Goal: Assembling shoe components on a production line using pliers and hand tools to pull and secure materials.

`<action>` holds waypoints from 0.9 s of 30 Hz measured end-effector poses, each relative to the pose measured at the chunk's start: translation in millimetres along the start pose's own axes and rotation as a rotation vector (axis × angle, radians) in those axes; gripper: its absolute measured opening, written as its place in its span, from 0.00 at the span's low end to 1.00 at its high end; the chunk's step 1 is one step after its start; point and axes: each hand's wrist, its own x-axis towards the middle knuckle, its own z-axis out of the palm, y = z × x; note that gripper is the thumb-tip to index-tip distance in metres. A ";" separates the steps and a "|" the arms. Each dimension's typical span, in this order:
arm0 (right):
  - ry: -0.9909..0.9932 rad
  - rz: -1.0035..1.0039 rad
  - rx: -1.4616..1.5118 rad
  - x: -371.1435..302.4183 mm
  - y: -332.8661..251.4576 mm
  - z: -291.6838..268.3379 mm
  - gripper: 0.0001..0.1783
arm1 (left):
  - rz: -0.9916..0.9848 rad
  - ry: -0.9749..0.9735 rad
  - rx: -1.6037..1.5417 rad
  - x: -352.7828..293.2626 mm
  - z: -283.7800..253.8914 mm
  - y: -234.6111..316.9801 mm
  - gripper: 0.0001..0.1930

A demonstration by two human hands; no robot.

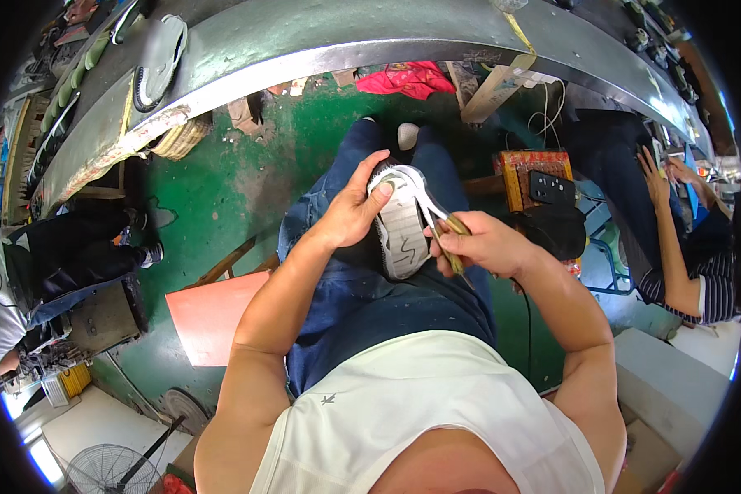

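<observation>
Head view: two bare hands are shown near the centre of the frame, and one elongated grey-white shoe sole with a dark toothed rim and dark marks on its face (pixel 402 243) is held up between them, above a pair of blue-trousered legs. By the left hand (pixel 350 216) the sole's upper left edge is clasped, the grip being closed with the thumb laid on its face. By the right hand (pixel 490 245) one slender brass-coloured tool (pixel 454 223) is gripped, the fingers being curled round it beside the sole's right edge; its exact kind cannot be told. One bent white band (pixel 426 198) is seen running from the sole's upper end toward the tool.

Across the top, one long grey metal table (pixel 321 37) is seen, with one grey black-edged sole (pixel 169 49) placed at the upper left. Beneath it, one bright pink cloth (pixel 407 81) and one woven tan basket (pixel 181 138) are visible. At centre right, one black phone (pixel 552 188) is laid on one red-and-yellow patterned seat (pixel 514 177). Two co-workers are partly shown, one at each side.
</observation>
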 end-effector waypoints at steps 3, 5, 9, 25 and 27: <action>0.033 0.007 -0.400 14.3 -9.0 -14.5 0.11 | 0.012 0.067 0.109 3.8 -3.9 0.6 0.26; 0.081 -0.033 -0.595 25.7 -4.2 -16.5 0.12 | 0.007 0.108 0.105 8.3 -6.9 -12.3 0.24; 0.283 -0.468 -0.872 61.4 39.5 -27.9 0.13 | 0.018 0.095 -0.055 19.7 -15.2 -30.1 0.24; 0.218 -0.245 -0.695 19.9 -22.8 -6.9 0.15 | -0.133 0.153 -0.226 30.2 -22.1 -24.5 0.24; 0.320 -0.417 -0.762 41.5 -21.4 -2.4 0.17 | -0.134 0.121 -0.222 31.6 -24.4 -19.1 0.26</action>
